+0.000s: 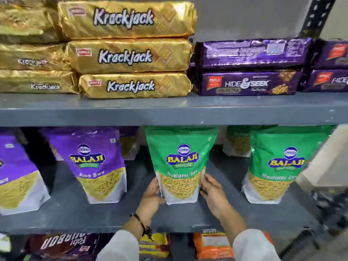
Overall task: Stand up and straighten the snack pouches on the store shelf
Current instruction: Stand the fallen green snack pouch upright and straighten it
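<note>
We hold a green snack pouch (180, 162) between both hands on the middle shelf (113, 213), roughly at the centre of the scene. Our left hand (153, 197) presses flat against its lower left edge, fingers together and lightly curled around the side. Our right hand (212, 193) lies against its lower right edge, fingers stretched along the pouch wall. So both hands clasp the pouch from the sides rather than pinch it.

The pouch stands upright on its white base, leaning a little to the left at the top. Its upper half is bright green with a blue and yellow brand badge; the lower half shows a picture of thin yellow noodles above a white bottom band. Its top edge is hidden by the upper shelf (169, 112).

To the right, well apart, a second green pouch (278, 166) stands upright. To the left stands a purple pouch (96, 162) of the same shape, and another purple pouch (17, 176) sits at the far left edge. On the shelf above lie stacked gold biscuit packs (130, 53) and purple biscuit packs (248, 68). A dark thread band (141, 222) circles our left wrist.
</note>
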A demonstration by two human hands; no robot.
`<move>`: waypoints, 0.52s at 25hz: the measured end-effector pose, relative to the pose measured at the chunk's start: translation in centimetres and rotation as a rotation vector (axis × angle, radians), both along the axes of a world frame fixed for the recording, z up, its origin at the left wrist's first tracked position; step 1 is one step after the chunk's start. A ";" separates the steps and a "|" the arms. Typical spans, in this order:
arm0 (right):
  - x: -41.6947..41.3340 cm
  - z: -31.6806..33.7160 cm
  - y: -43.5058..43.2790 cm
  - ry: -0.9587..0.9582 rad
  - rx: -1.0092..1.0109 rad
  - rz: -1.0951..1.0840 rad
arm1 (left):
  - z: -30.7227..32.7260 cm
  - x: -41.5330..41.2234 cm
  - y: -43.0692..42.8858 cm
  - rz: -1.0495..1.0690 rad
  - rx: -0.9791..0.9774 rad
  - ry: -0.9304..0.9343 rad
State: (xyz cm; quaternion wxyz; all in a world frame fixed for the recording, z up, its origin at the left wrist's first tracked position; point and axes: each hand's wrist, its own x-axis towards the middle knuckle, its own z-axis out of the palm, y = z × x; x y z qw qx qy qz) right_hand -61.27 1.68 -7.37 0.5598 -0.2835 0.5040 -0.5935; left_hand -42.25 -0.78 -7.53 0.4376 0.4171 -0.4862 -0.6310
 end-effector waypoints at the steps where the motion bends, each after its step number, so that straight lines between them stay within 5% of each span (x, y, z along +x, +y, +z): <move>1: 0.2 0.0 0.3 0.017 0.000 -0.019 | 0.0 0.1 0.0 -0.020 0.010 0.004; 13: -0.5 -1.6 2.4 0.105 -0.009 -0.102 | 0.4 0.1 1.9 -0.101 0.015 -0.057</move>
